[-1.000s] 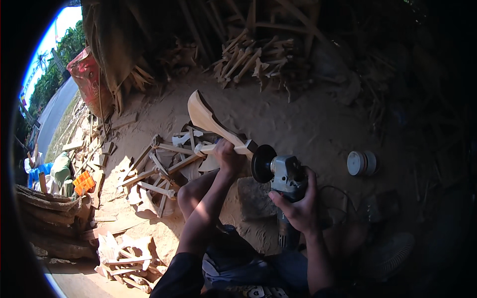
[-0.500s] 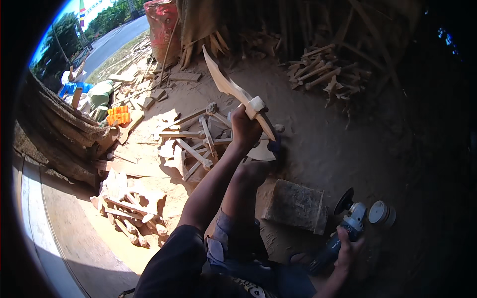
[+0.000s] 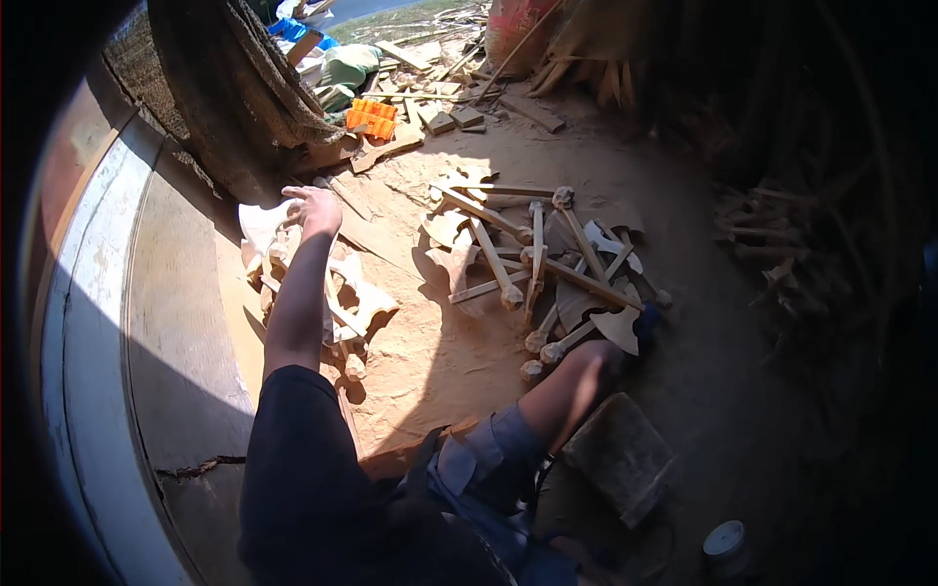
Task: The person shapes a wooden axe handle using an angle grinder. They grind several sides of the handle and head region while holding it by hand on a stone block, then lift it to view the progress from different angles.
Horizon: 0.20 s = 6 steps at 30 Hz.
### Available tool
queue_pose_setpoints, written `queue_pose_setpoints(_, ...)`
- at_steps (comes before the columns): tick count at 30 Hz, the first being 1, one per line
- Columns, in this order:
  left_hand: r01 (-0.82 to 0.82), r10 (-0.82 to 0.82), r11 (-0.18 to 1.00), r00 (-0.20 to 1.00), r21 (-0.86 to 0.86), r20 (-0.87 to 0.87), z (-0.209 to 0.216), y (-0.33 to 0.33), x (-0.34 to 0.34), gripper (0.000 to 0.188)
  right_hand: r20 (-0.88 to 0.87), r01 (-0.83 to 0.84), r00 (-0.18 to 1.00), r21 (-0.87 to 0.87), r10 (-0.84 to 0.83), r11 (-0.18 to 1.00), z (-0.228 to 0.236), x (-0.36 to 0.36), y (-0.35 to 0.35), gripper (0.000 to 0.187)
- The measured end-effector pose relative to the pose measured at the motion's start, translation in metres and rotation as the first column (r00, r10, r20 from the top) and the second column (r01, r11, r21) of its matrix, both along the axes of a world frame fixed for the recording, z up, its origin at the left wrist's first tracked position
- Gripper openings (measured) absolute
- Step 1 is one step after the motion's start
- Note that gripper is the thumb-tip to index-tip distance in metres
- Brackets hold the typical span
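Note:
My left hand (image 3: 315, 210) reaches out over a pile of carved pale wooden pieces (image 3: 362, 293) on the left. Its fingers are stretched and slightly apart, beside a broad pale wooden blade shape (image 3: 264, 225) at the pile's far end. Whether the fingertips touch that piece I cannot tell. To the right lies a larger heap of wooden axe-like pieces (image 3: 537, 244), with knobbed handles and flared heads. One flared wooden axe head (image 3: 618, 330) rests next to my bent knee (image 3: 591, 366). My right hand is not in view, nor are the curved wooden sword and the angle grinder seen before.
A dusty block (image 3: 620, 459) stands by my knee, and a round pale-lidded container (image 3: 725, 539) sits at lower right. Planks (image 3: 181, 322) edge the left side. An orange object (image 3: 371, 118) and wood scraps lie farther off; another wood pile (image 3: 772, 234) is shaded.
My view has swung left and down. My left hand no longer holds the curved wooden sword and has moved to the left pile. My right hand and the angle grinder have left the picture.

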<state>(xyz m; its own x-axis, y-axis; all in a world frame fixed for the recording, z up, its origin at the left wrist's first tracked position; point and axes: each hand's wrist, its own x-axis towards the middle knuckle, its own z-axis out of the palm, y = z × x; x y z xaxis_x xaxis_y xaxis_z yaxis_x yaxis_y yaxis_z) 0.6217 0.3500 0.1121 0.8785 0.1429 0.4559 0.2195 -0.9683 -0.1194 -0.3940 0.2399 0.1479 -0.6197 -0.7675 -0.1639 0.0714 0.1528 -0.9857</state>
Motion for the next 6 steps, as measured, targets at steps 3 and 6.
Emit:
queue_pose_setpoints(3,0.466,-0.546,0.835,0.639,-0.292,-0.542,-0.008,-0.064,-0.046,0.043,-0.719,-0.554,0.676,-0.355,0.158,0.753,-0.047,-0.081,0.012,0.076)
queue_pose_setpoints(6,0.59,-0.797,0.576,0.252,-0.566,-0.549,-0.076,-0.102,-0.095,0.046,-0.85,-0.755,0.478,-0.268,0.223,0.599,-0.056,-0.079,-0.001,0.086)
